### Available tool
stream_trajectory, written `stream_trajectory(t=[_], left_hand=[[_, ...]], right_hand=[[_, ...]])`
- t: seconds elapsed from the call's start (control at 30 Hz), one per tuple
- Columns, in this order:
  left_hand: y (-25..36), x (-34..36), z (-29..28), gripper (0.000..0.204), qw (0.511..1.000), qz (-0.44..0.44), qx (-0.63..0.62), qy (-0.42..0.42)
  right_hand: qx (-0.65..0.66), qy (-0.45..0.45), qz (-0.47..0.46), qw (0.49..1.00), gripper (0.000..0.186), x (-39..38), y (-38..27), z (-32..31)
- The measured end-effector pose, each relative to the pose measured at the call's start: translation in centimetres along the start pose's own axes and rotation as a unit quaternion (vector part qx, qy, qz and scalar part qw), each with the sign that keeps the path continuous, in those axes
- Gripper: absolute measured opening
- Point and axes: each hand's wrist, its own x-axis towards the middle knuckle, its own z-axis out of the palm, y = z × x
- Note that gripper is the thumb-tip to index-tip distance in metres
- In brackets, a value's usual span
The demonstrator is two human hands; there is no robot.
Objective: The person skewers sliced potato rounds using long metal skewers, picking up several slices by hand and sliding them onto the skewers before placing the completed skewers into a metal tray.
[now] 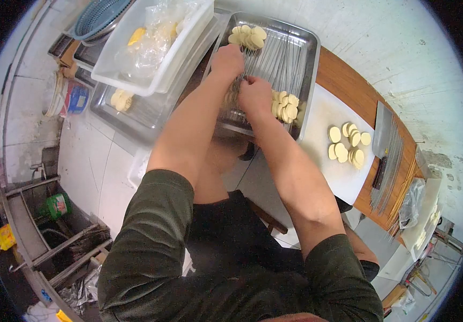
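Observation:
A deep metal tray [309, 53] holds many thin metal skewers [280, 59] lying lengthwise. Pale yellow round slices [248, 37] are bunched at its far end, and another bunch of slices [285, 106] sits at the near right. Over the tray's left side, my left hand [228, 61] is closed with its fingers pinched at the skewers. Just nearer and to the right, my right hand [256, 95] is also closed, its fingertips at the same skewers. Both hands partly hide what they grip, and my right wrist is beside the near slices.
Right of the tray, a white cutting board [322, 174] bears loose slices [349, 140]. Beyond it lie a cleaver [384, 126] and more skewers [393, 166]. At left, a white plastic bin [108, 70] with bags overlaps another metal tray [145, 121]; a blue basket [94, 21] stands behind.

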Motion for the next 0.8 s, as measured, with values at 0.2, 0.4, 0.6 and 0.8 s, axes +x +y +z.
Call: stream_trajectory(t=[0.2, 0.4, 0.6, 0.8], left_hand=[[0.1, 0.0, -0.1, 0.020, 0.999, 0.034, 0.006, -0.003], [0.9, -0.1, 0.4, 0.030, 0.996, 0.059, 0.000, 0.066], [2.5, -1.2, 0.8, 0.031, 0.990, 0.085, 0.079, 0.084], [4.3, -1.1, 0.9, 0.036, 0.991, 0.067, 0.099, 0.053]], right_hand=[[0.010, 0.001, -0.021, 1.000, 0.029, -0.9, -0.3, -0.7], [0.055, 0.027, -0.015, 0.998, 0.029, -1.0, 0.9, -0.7], [0.147, 0.019, 0.041, 0.988, 0.028, -2.6, 1.6, -3.0], [0.212, 0.042, 0.069, 0.974, 0.024, -6.0, 4.1, -8.5]])
